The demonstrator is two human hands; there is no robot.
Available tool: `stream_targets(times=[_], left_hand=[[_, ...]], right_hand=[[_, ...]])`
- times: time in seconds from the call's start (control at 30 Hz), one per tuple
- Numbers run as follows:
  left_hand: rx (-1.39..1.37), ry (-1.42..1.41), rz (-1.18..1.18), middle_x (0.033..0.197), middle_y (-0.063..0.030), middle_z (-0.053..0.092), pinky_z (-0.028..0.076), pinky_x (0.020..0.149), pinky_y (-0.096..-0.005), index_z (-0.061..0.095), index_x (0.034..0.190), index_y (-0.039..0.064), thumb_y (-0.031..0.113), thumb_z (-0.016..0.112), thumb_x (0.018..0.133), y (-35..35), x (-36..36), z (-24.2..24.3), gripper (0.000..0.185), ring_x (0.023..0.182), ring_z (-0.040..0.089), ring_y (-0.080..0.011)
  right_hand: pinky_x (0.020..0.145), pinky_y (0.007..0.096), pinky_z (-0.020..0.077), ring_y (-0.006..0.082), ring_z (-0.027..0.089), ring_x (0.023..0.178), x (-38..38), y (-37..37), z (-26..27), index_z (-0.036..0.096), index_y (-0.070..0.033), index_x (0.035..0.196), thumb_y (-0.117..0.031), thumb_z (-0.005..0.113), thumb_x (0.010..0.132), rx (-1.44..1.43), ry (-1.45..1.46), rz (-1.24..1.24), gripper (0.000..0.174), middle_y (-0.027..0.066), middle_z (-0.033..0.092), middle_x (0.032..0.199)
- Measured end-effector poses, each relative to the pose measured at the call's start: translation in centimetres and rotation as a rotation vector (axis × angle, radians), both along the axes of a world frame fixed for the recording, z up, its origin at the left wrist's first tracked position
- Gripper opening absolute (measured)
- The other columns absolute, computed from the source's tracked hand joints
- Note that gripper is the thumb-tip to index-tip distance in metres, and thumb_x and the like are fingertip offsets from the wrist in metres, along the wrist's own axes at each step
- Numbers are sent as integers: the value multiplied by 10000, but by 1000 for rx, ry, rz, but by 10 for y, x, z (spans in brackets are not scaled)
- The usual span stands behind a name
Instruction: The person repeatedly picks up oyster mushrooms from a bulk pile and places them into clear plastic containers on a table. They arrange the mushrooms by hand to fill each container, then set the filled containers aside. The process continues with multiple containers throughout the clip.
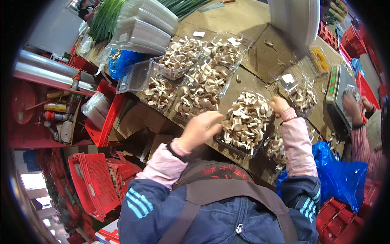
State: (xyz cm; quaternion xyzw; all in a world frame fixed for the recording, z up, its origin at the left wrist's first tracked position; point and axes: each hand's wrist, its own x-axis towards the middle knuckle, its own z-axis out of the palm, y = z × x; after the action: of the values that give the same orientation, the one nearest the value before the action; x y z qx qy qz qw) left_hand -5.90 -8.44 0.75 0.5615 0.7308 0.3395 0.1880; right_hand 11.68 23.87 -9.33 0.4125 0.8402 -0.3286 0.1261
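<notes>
A clear plastic tray heaped with oyster mushrooms [246, 120] sits at the near edge of the cardboard-covered table [243, 80]. My left hand [201, 129] is at the tray's left side, fingers curved and slightly blurred; whether it touches a mushroom cannot be told. At the upper right corner of the same tray is my right hand [278, 106], its fingertips close to the rim and partly hidden. More filled clamshell punnets of mushrooms [204, 88] stand to the left, and another punnet with a white label [301, 93] lies to the right.
Stacks of clear empty containers [143, 29] and green onions [106, 18] lie at the upper left. Another tall stack [294, 21] stands at the top right. A scale [336, 91] is on the right, beside a co-worker's hands [352, 105]. A blue bag [338, 174] hangs at the near right.
</notes>
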Motion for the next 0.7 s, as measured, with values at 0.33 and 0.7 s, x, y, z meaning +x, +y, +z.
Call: stream_targets(times=[0.33, 0.7], left_hand=[[-72, -461, -151, 862, -92, 652, 489, 718, -273, 627, 996, -3, 90, 589, 838, -21, -16, -29, 187, 785, 617, -156], [106, -506, -138, 999, -88, 607, 471, 724, -251, 599, 1049, -21, 11, 558, 857, -1, -109, 10, 199, 868, 582, -148]], right_hand=[[1003, 352, 369, 282, 488, 1186, 9, -17, 12, 514, 8, 1229, -319, 516, 896, 152, 166, 83, 467, 175, 533, 1257], [864, 329, 456, 249, 588, 997, 51, -187, 80, 614, -8, 1048, -125, 543, 850, 425, 616, -323, 241, 133, 622, 1040]])
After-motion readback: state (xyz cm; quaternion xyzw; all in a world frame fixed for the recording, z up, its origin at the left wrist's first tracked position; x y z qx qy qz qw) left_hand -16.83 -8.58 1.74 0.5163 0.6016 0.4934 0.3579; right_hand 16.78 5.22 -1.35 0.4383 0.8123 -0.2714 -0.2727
